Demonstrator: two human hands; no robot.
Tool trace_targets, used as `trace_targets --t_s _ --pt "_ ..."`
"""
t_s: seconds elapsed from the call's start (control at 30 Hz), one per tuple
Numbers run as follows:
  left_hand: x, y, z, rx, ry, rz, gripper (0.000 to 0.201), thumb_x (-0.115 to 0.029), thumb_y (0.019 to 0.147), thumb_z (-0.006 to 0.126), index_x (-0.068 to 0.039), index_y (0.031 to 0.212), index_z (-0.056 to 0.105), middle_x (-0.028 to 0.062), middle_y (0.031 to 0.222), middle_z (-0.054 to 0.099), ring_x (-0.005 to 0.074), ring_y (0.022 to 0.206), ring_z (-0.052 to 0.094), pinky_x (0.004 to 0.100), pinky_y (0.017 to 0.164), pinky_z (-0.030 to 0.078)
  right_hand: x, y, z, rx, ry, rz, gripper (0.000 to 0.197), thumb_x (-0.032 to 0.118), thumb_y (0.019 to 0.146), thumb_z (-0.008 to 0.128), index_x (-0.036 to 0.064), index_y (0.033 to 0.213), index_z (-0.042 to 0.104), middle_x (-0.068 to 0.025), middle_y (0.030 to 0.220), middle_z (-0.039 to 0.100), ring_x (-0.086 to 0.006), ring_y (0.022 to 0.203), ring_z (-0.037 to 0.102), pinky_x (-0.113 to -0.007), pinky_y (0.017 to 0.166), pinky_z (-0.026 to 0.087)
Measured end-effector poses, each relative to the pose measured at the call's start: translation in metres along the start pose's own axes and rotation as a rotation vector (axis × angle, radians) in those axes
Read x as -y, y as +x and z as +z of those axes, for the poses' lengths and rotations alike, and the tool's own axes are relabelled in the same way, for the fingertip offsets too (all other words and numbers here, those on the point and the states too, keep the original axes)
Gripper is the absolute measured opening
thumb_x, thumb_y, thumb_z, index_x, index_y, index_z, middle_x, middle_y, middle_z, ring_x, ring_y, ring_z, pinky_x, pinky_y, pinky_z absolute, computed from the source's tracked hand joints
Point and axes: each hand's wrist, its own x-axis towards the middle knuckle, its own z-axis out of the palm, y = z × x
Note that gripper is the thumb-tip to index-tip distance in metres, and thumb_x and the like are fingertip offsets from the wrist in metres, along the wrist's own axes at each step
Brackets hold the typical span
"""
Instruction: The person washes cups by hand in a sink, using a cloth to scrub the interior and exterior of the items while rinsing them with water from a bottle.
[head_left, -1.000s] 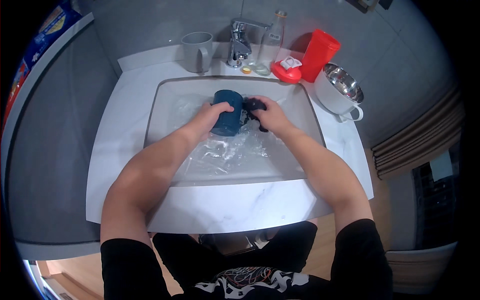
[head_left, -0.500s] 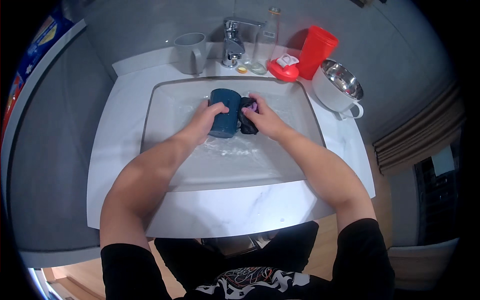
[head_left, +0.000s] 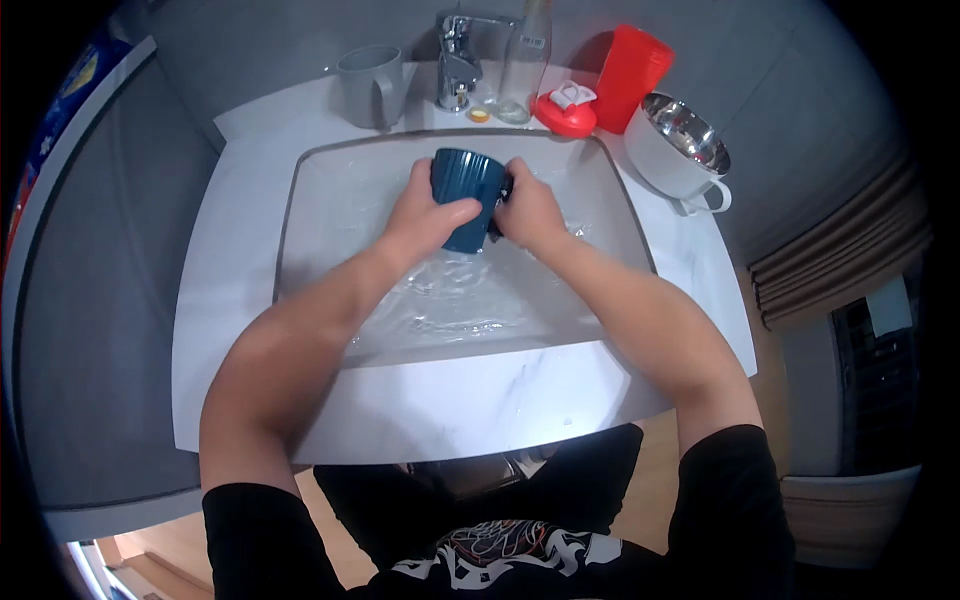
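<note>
A dark blue ribbed cup (head_left: 466, 188) is held over the water in the sink, its mouth turned up and its base tilted slightly toward me. My left hand (head_left: 420, 217) grips it from the left, thumb across the front and fingers behind. At the cup's right side, my right hand (head_left: 535, 212) is closed on a black crumpled cloth (head_left: 496, 229). Only small dark bits of that cloth show past the fingers, and it appears to press on the cup's wall.
Rippling water covers the bottom of the white sink (head_left: 325, 190). Behind it stand a grey mug (head_left: 368, 90), a chrome faucet (head_left: 457, 75), a glass bottle (head_left: 524, 65), a red lid (head_left: 565, 112) and a red tumbler (head_left: 633, 75). A white steel-lined cup (head_left: 665, 165) leans at the right.
The cup has moved right and slightly up, and its mouth has tilted into view. My right hand has turned around the cloth, hiding most of it.
</note>
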Motion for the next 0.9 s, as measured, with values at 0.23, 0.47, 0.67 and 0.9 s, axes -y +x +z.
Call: trace_targets --t_s 0.23,0.47,0.67,0.9 --pt "-0.004 0.011 -0.025 0.12 -0.413 -0.164 0.072 -0.025 0.075 0.07 0.003 0.135 0.039 0.0191 0.118 0.058 0.028 0.104 0.063 0.0362 0.088 0.053 -0.009 0.012 -0.018 0.133 0.465 -0.095 0.028 0.009 0.081 0.071 0.0021 0.103 0.055 -0.011 0.086 0.064 -0.0205 0.078 0.067 -0.035 0.067 0.053" --pt "0.011 0.022 -0.039 0.293 -0.661 -0.353 0.052 -0.028 0.081 0.067 -0.005 0.124 0.048 0.0116 0.114 0.06 0.026 0.1 0.065 0.0446 0.088 0.054 -0.001 0.011 -0.04 0.395 1.316 0.128 0.033 0.015 0.088 0.072 0.0012 0.114 0.058 -0.0101 0.098 0.066 -0.0158 0.085 0.067 -0.03 0.073 0.057" --pt "0.001 0.011 -0.008 0.15 -0.387 -0.114 0.074 -0.01 0.072 0.082 0.003 0.131 0.039 0.016 0.119 0.057 0.0231 0.107 0.06 0.0366 0.09 0.053 0.008 0.01 -0.02 0.109 1.023 0.124 0.035 0.02 0.087 0.073 -0.0025 0.111 0.059 -0.0077 0.091 0.066 -0.013 0.076 0.065 -0.026 0.064 0.053" --pt "0.006 0.009 -0.006 0.039 -0.132 0.011 0.08 -0.012 0.071 0.083 0.003 0.134 0.035 0.0162 0.119 0.057 0.0239 0.107 0.059 0.0364 0.09 0.052 0.014 0.008 -0.033 0.305 1.169 0.364 0.032 0.026 0.093 0.065 -0.0006 0.108 0.054 -0.0074 0.087 0.065 -0.0147 0.07 0.064 -0.028 0.055 0.05"
